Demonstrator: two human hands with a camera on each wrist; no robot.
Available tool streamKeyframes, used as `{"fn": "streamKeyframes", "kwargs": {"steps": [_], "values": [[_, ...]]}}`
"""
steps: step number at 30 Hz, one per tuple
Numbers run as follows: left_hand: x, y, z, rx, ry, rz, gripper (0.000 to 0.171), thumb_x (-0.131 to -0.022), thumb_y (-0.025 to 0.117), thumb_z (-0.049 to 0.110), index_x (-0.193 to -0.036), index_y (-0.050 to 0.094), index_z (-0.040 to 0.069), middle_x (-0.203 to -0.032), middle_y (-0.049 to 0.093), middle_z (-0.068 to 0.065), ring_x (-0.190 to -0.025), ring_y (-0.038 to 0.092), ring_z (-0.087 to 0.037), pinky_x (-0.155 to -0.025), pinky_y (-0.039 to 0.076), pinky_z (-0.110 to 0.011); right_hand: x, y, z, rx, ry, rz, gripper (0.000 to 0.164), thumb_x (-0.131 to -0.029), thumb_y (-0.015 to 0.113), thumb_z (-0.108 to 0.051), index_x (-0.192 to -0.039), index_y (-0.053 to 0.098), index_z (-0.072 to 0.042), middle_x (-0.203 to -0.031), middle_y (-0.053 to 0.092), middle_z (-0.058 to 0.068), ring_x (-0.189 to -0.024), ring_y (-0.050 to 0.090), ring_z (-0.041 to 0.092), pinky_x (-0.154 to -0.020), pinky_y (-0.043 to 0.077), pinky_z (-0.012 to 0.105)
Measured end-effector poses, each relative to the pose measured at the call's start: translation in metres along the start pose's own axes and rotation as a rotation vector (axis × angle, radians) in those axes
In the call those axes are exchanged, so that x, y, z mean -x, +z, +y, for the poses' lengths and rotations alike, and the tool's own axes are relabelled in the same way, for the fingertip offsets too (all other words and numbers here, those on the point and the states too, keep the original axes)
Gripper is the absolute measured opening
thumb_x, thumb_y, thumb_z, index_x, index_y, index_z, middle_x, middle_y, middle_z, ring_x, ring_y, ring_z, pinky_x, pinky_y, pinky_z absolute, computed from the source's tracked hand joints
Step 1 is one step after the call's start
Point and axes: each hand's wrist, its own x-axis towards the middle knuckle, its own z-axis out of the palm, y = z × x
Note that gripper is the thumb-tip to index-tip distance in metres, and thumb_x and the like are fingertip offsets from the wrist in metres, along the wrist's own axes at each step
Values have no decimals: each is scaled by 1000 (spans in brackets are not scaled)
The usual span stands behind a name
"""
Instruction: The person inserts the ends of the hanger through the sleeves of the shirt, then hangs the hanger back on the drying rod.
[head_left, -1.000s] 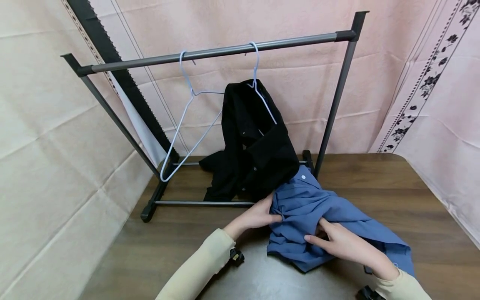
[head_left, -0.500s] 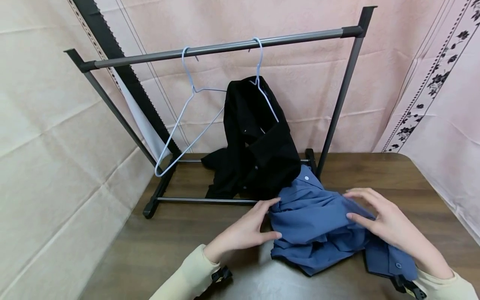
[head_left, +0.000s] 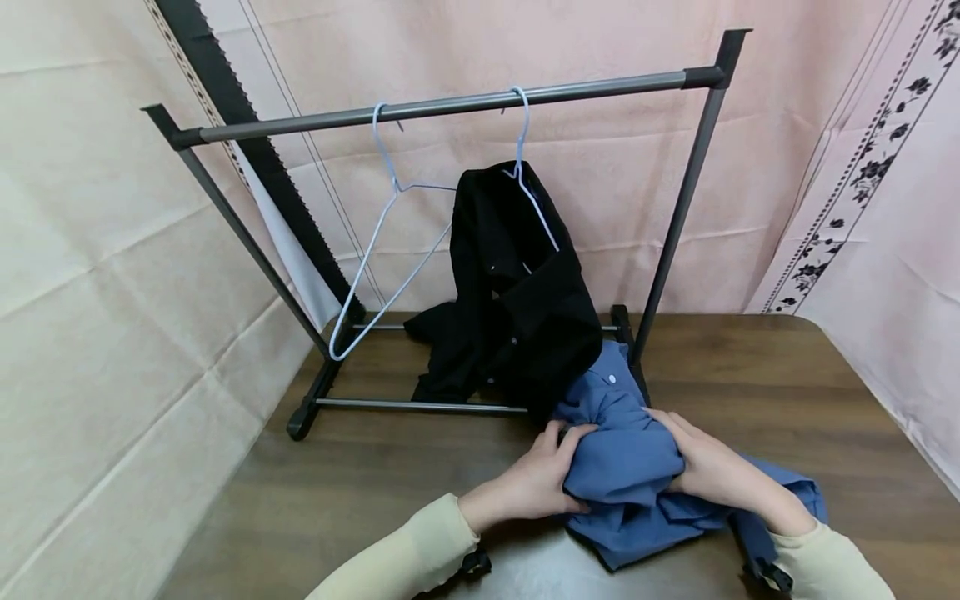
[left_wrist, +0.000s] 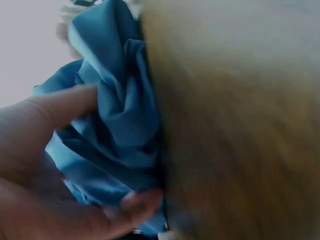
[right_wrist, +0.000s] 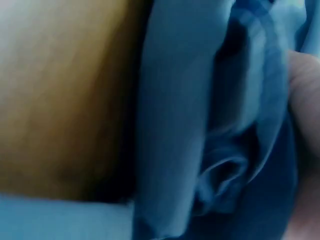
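Blue shirt (head_left: 626, 458), bunched, lower right of frame, on tabletop (head_left: 360, 492). Left hand (head_left: 532, 482), right hand (head_left: 716, 468): fingers partly curled, gripping cloth from either side. Black garment (head_left: 517, 333) on hanger (head_left: 521, 154), frame centre.

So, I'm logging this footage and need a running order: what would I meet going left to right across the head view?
Clothes rack's dark grey metal left upright, bare pale-blue wire hanger, black cloth garment, crumpled blue cloth garment, black-and-white floral cloth band.
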Motion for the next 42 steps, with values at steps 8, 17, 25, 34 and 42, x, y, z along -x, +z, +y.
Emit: {"fn": "streamKeyframes", "kwargs": {"steps": [8, 17, 25, 34, 42], "values": [[5, -4, -3, 15, 23, -70, 78, -85, 72, -3, -145, 33, 28, -133, 47, -9, -98, 60, -15, -81, 49, -23, 3, -1, 2, 4, -65, -10, 69, -85, 79, -15, -145, 45, -12, -119, 69, 14, -100, 68, 27, -82, 54, 43], [13, -45, 1, 94, 205, 27, 48, -92, 63, -2, -132, 52, 21, -127, 58, 2, -96, 56, -3, -85, 47, -19, 16, -51, -13, 112, -80, 254, 84, -73, 83, 0, -147, 49, -22, -120, 69, 14, -96, 68, 31, -74, 53, 47], [21, -109, 31, 93, 337, 267, 28, -94, 64, -3, -118, 65, 12, -103, 56, 3, -67, 47, -5, -60, 43, -20, 18, -93, -42, 126, -135, 649, 93, -59, 69, 14, -146, 53, -16, -128, 62, 22, -116, 55, 10, -89, 34, 12], [11, -178, 60, 22, 505, 565, 27, -92, 61, -8, -115, 67, 6, -107, 56, -2, -68, 41, -8, -60, 38, -24, -4, -137, -90, 84, -242, 1210, 56, -77, 57, -24, -124, 62, 5, -120, 66, 28, -117, 59, 12, -101, 37, 17], [7, -202, 81, -31, 640, 824, 25, -93, 58, -10, -110, 70, 3, -103, 54, -10, -73, 43, -13, -65, 38, -26, -15, -148, -121, 0, -270, 1379, 44, -77, 58, -18, -111, 61, 10, -117, 66, 19, -112, 63, 30, -103, 41, 27]]}}
